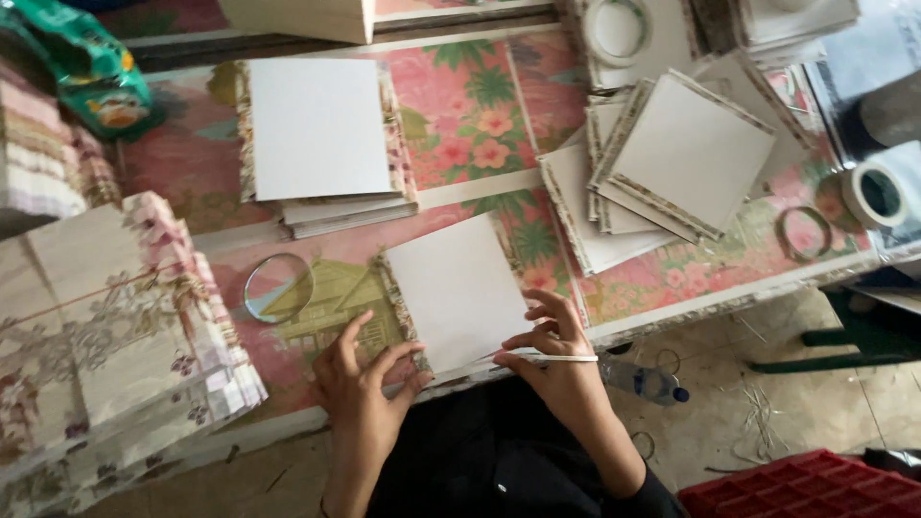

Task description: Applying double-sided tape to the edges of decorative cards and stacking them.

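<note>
A small stack of white square cards point(460, 288) with patterned edges lies tilted at the table's near edge. My left hand point(363, 384) presses its lower left corner with spread fingers. My right hand point(556, 360) holds the stack's lower right edge, and a thin white rubber band point(561, 358) stretches across its fingers. A clear tape ring point(278, 286) lies flat just left of the stack.
Further card stacks lie at the back centre point(321, 134) and the right point(672, 163). Folded patterned sheets point(106, 326) pile up at the left. Tape rolls point(878, 192) sit at the far right. A plastic bottle point(648, 381) and a red crate point(806, 484) are on the floor.
</note>
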